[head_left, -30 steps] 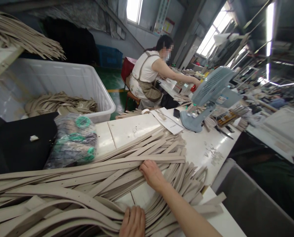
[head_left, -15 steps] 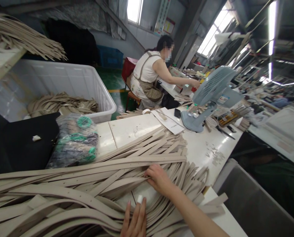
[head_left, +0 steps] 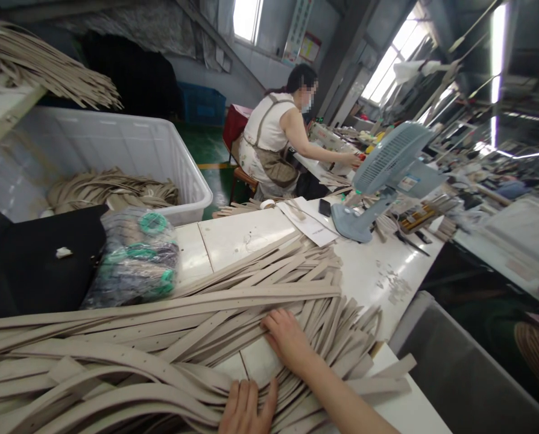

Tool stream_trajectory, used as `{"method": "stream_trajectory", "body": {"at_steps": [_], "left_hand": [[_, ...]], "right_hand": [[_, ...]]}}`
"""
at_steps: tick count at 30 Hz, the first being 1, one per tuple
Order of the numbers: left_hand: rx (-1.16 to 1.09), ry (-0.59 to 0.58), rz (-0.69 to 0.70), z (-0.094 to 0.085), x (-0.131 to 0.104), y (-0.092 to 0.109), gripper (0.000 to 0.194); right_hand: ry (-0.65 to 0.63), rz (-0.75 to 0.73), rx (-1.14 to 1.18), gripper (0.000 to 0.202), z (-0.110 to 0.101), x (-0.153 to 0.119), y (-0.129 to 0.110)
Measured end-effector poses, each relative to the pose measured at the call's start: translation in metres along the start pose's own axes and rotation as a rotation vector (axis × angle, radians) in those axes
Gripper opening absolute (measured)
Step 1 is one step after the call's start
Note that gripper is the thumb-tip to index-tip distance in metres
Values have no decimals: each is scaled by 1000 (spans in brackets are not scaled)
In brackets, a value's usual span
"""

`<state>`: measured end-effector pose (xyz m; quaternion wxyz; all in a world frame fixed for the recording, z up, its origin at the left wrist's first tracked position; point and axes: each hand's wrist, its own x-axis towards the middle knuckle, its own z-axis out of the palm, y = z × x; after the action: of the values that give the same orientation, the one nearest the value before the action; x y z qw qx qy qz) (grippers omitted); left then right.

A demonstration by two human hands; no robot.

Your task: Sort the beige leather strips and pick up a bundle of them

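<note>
Long beige straps, some with small punched holes, cover the near part of the white table in overlapping layers. My left hand rests palm down on the straps at the bottom middle, its thumb apart from the fingers. Just beyond it, my right hand lies over the straps with its fingers stretched out to the left, pressing on their edge. Between both hands a small patch of the white tabletop shows through. The undersides of my fingers are hidden.
A clear bag with green rings lies left, before a white bin holding more straps. Ahead stand a grey-blue fan and a paper sheet. Another person sits beyond. A grey bin stands right.
My right hand has let go of the strap edge it was pinching and flattened onto the straps. My left fingers have drawn back slightly, and the white cap on one fingertip no longer shows.
</note>
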<state>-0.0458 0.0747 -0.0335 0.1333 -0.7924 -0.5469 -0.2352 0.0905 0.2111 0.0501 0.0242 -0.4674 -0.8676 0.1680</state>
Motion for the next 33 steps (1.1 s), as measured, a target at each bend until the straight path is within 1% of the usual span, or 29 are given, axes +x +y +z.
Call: {"method": "stream_trajectory", "body": {"at_steps": [3,6,8,11,13,15,17,20,22,23,25,27,28,30,33], "left_hand": [[-15,-1,-35,-3,4,2,43],[-53,67,-41,0,1,3,38],[-67,91,-27,3,-2,2,36],[-72,90,-13,5,-4,1,37],[-74,76,-9,2,-1,0,35],[-70,39,7,-4,5,-1,30],[-67,28,39,-10,12,-2,28],[-61,25,22,-15,17,-2,29],[-43,-42,-10,-14,15,-2,27],[-33,-82,-13,-12,13,-1,26],[-17,-125,5,-7,8,0,25],[-14,-109,10,-4,4,0,25],[-12,-94,7,-3,3,0,25],[-11,-73,9,-2,2,1,24],[-10,-90,25,-4,3,0,26]], "right_hand": [[-5,-1,-110,17,6,6,2],[-19,-62,-166,18,8,4,6],[-26,-107,-182,13,9,4,9],[-17,-157,-211,8,9,6,12],[4,-168,-227,8,8,5,12],[7,-172,-208,9,4,-4,11],[-64,-193,-168,10,-3,-20,8],[-241,-229,-62,13,-13,-45,4],[-302,-230,15,14,-15,-50,2],[-296,-218,52,16,-14,-48,1],[-203,-163,109,20,-9,-34,0],[-77,-96,127,22,-1,-18,0],[-34,-72,116,20,4,-11,-1],[0,-71,68,20,10,-2,-1],[35,-88,-8,25,15,-2,-3]]}}
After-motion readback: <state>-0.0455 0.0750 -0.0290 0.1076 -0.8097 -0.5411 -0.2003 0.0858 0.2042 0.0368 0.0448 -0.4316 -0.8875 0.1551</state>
